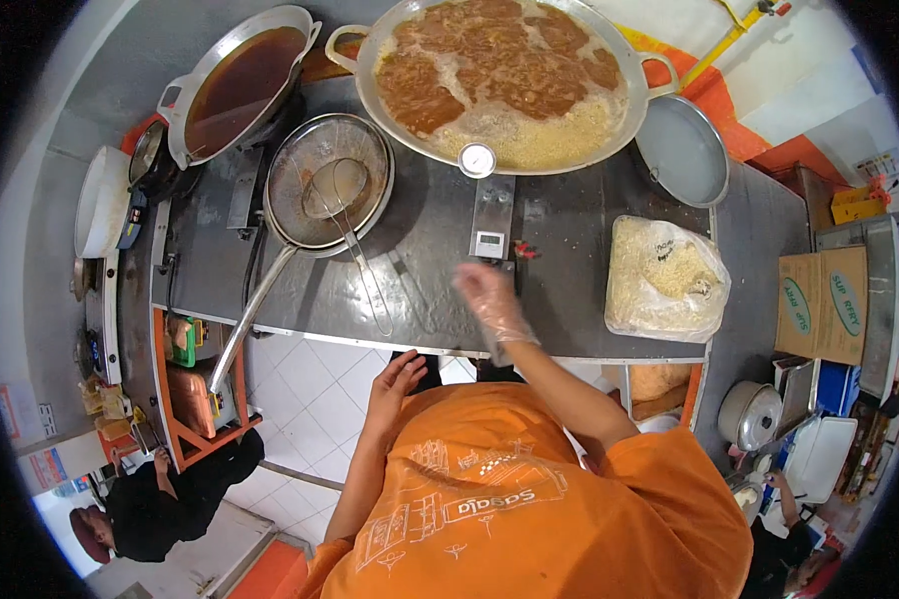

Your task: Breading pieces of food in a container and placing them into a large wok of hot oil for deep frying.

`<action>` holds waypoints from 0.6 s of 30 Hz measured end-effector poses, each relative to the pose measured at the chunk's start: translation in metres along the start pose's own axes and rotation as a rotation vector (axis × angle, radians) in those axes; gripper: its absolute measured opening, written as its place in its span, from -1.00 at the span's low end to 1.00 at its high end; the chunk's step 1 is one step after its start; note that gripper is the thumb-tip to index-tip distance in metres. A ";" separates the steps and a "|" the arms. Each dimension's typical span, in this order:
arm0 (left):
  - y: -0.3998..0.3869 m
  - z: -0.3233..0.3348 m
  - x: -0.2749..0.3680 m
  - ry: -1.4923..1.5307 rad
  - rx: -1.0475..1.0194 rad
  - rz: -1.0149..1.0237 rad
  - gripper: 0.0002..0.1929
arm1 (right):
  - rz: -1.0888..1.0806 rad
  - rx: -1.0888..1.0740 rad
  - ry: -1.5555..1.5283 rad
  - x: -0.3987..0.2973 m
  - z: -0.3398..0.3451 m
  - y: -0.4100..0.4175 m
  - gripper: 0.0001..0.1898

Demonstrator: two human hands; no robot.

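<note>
My right hand (494, 303), in a clear plastic glove, hovers over the dark counter below a small digital timer (489, 244); its fingers are blurred and I see nothing held. My bare left hand (398, 380) is at the counter's front edge, fingers apart, holding nothing. Ahead, a large metal wok (348, 46) holds bubbling oil with pale crumbs floating in it, and a dial thermometer (477, 160) sits at its near rim. A large round strainer (276, 196) with a smaller strainer (367, 273) on it rests to the left. At the right lies a plastic bag of pale crumbs (667, 284).
A pan of dark liquid (183, 123) stands at the upper left, and a metal basin of cloudy liquid (682, 153) at the upper right. Cardboard boxes (824, 303) and a lidded pot (745, 419) are at the right. A person (168, 487) is at the lower left, another (790, 539) at the lower right.
</note>
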State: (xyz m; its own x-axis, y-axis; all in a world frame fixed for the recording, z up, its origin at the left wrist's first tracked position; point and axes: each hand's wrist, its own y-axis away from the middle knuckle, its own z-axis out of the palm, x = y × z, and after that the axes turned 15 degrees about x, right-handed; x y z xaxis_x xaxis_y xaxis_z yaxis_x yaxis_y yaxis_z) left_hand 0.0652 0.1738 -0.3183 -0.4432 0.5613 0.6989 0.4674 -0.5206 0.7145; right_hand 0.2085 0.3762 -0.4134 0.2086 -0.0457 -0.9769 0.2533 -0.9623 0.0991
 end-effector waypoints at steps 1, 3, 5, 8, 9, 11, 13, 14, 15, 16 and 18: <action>-0.007 -0.009 -0.004 -0.003 -0.007 -0.003 -0.56 | 0.145 -0.094 -0.091 0.014 0.027 0.011 -0.57; -0.030 -0.031 -0.017 -0.090 -0.078 0.024 -0.58 | 0.505 -0.326 -0.212 -0.014 0.070 0.031 -0.58; -0.056 -0.055 -0.030 -0.220 -0.128 0.115 -0.59 | 0.518 -0.286 -0.324 -0.038 0.112 0.042 -0.48; -0.081 -0.078 -0.018 -0.534 -0.205 0.213 -0.59 | 0.249 -0.405 0.117 -0.056 0.147 0.029 -0.35; -0.094 -0.091 -0.021 -0.541 -0.231 0.220 -0.59 | 0.252 -0.377 0.123 -0.052 0.154 0.025 -0.35; -0.129 -0.138 -0.046 -0.555 -0.187 0.254 -0.60 | -0.039 -0.137 0.650 -0.046 0.171 0.021 -0.40; -0.162 -0.197 -0.091 -0.407 -0.003 0.277 -0.63 | 0.140 -0.275 0.713 -0.092 0.151 0.009 -0.40; -0.172 -0.214 -0.094 -0.524 0.039 0.225 -0.66 | 0.076 -0.210 0.751 -0.067 0.149 0.002 -0.38; -0.179 -0.234 -0.106 -0.463 0.057 0.149 -0.65 | 0.007 -0.160 0.785 -0.055 0.149 -0.001 -0.37; -0.186 -0.264 -0.130 -0.394 0.092 0.066 -0.64 | -0.098 -0.216 0.956 -0.090 0.149 0.004 -0.44; -0.221 -0.340 -0.195 -0.532 -0.055 0.200 -0.64 | -0.470 -0.108 1.025 -0.088 0.139 0.026 -0.46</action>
State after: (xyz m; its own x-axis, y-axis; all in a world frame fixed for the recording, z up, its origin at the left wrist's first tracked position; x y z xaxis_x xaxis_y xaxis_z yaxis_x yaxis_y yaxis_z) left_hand -0.2116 -0.0394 -0.6020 0.1027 0.6876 0.7188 0.4561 -0.6747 0.5803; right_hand 0.0655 0.3181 -0.3515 0.7347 0.6029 -0.3108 0.5802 -0.7960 -0.1725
